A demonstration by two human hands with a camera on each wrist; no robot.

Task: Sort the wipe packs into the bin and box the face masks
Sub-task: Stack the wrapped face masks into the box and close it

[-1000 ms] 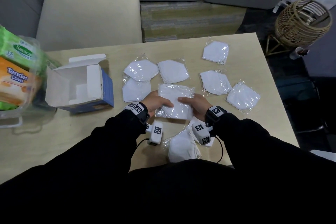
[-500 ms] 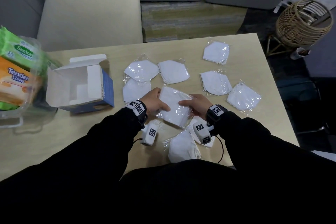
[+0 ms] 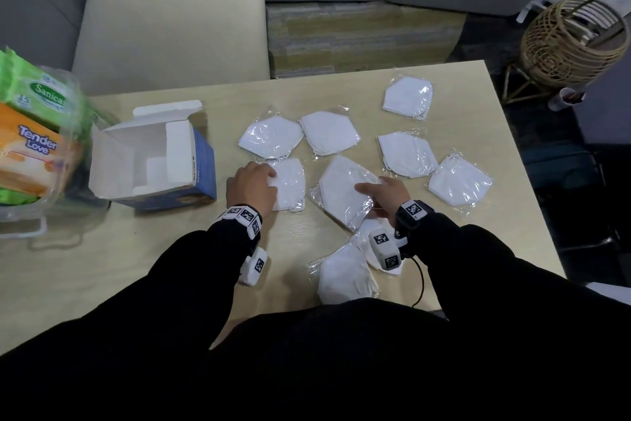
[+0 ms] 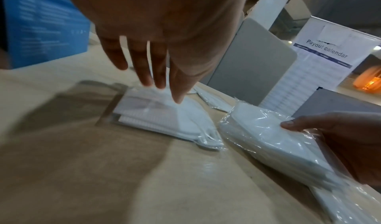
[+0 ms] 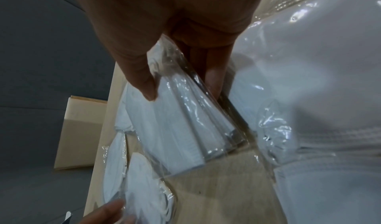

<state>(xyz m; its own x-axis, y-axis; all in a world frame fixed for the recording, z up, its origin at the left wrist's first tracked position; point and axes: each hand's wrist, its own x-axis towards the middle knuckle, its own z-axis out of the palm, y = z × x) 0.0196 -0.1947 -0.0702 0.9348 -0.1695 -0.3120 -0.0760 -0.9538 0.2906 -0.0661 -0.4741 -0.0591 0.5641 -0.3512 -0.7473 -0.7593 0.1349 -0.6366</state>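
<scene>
Nine wrapped masks [image 3: 270, 140] on worktop [image 3: 102, 267]; right grip [image 3: 387, 195] pinches one [image 3: 346, 191], left grip [image 3: 252, 186] flat, fingers apart, on another [image 3: 290, 183].

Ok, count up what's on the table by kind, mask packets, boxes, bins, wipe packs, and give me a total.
Clear-wrapped white face mask packets: 9, counting the bundle held in the right hand as 1
Open blue and white cardboard box: 1
Clear plastic bin: 1
Wipe packs plainly showing, green pack and orange pack: 2
Total: 13

Bin [image 3: 20, 215] far left, box [image 3: 153, 161] beside it, masks [image 3: 329, 137] spread right on table [image 3: 102, 267]
</scene>
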